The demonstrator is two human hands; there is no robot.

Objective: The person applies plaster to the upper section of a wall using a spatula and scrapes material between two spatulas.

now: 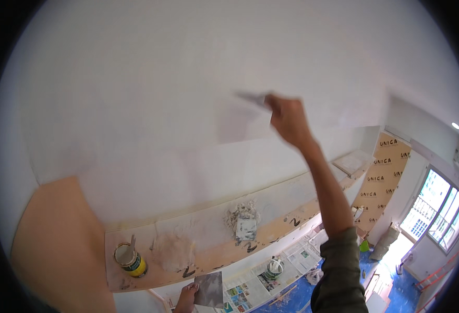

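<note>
High on the pale wall (151,62), my right hand (287,117) grips a putty knife (250,96), blurred, its blade at or very near the surface; I cannot tell whether they touch. Low in the view, my left hand (186,297) holds a flat grey metal plate (208,289) with whitish smears. Behind it runs a long paper-covered ledge (297,198) bearing an open yellow-labelled can (135,268) with a tool standing in it, and a pile of pale scraps with a flat object (246,227).
Newspapers (300,258) and a white-topped container (274,268) lie below the ledge. A brown board (57,240) stands at left. At right are blue floor covering (399,292), sacks (383,245), a red ladder (438,274) and a glazed balcony door (422,203).
</note>
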